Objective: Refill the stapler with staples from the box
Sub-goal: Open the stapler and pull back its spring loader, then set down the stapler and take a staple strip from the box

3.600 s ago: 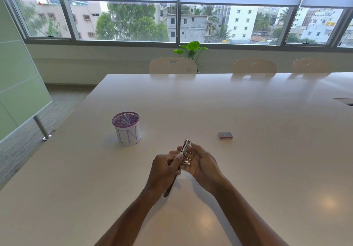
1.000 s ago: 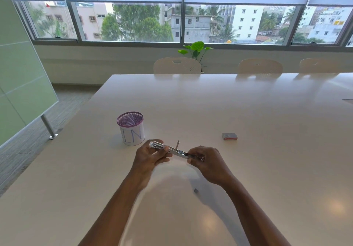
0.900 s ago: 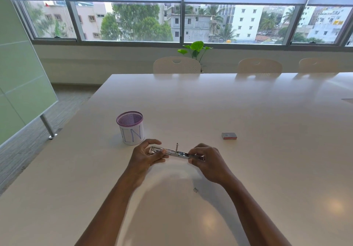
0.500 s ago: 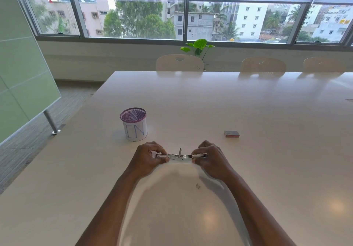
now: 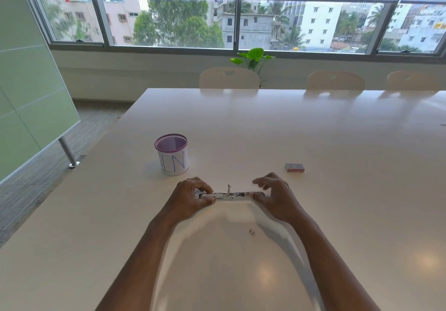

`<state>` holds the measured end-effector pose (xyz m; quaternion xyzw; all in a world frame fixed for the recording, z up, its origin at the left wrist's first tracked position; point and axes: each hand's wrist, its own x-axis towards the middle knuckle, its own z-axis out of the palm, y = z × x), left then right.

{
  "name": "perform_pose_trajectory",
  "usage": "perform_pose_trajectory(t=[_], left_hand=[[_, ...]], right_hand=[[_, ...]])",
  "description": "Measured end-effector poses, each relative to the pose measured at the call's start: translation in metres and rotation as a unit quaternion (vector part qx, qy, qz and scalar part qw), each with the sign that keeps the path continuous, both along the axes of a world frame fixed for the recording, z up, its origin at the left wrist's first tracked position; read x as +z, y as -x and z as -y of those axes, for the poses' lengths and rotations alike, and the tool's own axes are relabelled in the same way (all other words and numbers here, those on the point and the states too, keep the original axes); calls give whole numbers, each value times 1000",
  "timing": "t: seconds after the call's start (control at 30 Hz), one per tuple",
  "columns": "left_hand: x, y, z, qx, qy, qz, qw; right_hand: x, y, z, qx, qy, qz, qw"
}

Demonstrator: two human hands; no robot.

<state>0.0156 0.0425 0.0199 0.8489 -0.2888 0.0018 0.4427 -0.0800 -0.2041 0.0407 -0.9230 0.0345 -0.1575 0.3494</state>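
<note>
A metal stapler [image 5: 231, 195] lies unfolded flat on the white table [image 5: 265, 129], its two halves in one line with a small post sticking up at the middle. My left hand [image 5: 190, 196] is closed on its left end. My right hand [image 5: 275, 196] is at its right end, thumb touching the tip, fingers lifted and spread. A small red and grey staple box [image 5: 294, 167] lies closed on the table, to the right and beyond my right hand. A tiny bit of staples [image 5: 251, 232] lies on the table nearer to me.
A purple mesh pen cup [image 5: 171, 154] wrapped in white paper stands left of and beyond the stapler. Cream chairs [image 5: 229, 78] line the far table edge below the windows. A green glass board [image 5: 26, 88] stands on the floor at the left.
The stapler came down from a tilted hold in the air to lie flat on the table. My right hand's fingers have opened and lifted off its right end.
</note>
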Motion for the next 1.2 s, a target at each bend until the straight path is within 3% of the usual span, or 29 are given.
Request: perform_pose_trajectory(t=[0.1, 0.3, 0.5, 0.63, 0.77, 0.87, 1.0, 1.2], left_hand=[[0, 0, -5, 4, 0, -16, 1000], [0, 6, -13, 40, 25, -8, 999], [-1, 18, -40, 161, -101, 112, 975], [-9, 22, -45, 139, -190, 108, 966], [-12, 21, -44, 148, -211, 84, 963], [-14, 21, -44, 149, -214, 81, 962], [-16, 19, -44, 148, -214, 82, 962], [-22, 18, -44, 145, -220, 102, 959]], right_hand=[[18, 19, 5, -6, -21, 12, 1000], [17, 62, -15, 126, 35, -126, 983], [11, 63, -31, 153, 107, -95, 978], [7, 55, -43, 165, 139, -75, 974], [3, 43, -68, 218, 116, -52, 968], [9, 26, -92, 265, 35, -48, 963], [42, -28, -109, 207, -97, 13, 973], [96, -126, -131, 150, 3, 93, 984]])
